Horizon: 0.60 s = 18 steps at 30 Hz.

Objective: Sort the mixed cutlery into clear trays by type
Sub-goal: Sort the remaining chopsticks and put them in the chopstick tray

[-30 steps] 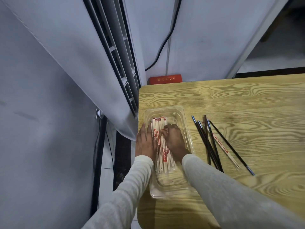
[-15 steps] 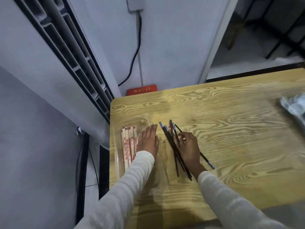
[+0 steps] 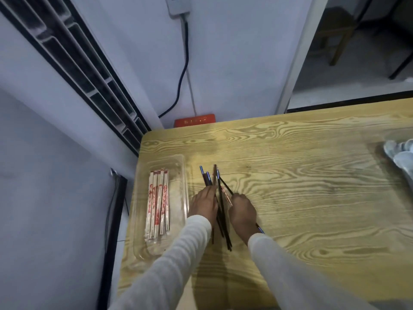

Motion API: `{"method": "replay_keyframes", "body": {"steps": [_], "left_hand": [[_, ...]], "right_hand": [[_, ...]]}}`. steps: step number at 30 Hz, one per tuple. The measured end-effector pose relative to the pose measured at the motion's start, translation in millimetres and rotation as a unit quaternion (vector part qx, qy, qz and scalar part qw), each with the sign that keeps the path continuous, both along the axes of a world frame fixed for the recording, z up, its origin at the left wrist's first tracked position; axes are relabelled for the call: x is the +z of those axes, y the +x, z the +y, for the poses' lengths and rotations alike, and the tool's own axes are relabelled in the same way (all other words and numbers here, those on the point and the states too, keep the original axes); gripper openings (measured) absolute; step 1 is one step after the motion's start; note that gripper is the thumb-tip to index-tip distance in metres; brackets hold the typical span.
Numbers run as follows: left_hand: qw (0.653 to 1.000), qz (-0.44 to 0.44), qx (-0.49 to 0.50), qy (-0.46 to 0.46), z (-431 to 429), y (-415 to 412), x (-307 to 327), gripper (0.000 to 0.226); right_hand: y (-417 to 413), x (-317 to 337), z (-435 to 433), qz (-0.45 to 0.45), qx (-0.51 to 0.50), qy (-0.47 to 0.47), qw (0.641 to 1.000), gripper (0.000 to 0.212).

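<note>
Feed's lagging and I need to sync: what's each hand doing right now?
Left hand: open, straight fingers resting on the black chopsticks.
Right hand: closed, fingers curled round one of the black chopsticks.

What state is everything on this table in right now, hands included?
Clear tray: on the table, partly filled.
Wrapped chopsticks: lying bundled in the tray.
Black chopsticks: loose on the table, between both hands.
Left hand: fingers straight, touching the black chopsticks.
Right hand: fingers curled over them; grip unclear.
</note>
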<state>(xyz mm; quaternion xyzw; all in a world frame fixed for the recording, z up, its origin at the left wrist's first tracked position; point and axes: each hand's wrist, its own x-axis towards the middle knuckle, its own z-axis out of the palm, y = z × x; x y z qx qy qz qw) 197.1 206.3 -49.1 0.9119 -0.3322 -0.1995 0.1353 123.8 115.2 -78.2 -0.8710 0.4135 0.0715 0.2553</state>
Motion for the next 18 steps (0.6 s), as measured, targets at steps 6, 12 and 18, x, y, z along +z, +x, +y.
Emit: {"method": "replay_keyframes", "body": {"steps": [6, 12, 18], "left_hand": [[0.999, -0.007, 0.037, 0.035, -3.4, -10.7, -2.5, 0.045], [0.997, -0.026, 0.055, 0.038, -3.4, -19.3, -3.9, 0.045], [0.996, -0.043, 0.08, 0.002, 3.1, -10.5, 9.2, 0.046]], "right_hand": [[-12.7, -0.3, -14.5, -0.008, -0.009, 0.062, 0.998, 0.027], [-25.9, -4.2, -24.9, -0.128, -0.077, 0.133, 0.98, 0.015], [-11.2, 16.0, -21.6, -0.228, -0.114, 0.224, 0.941, 0.01]]}}
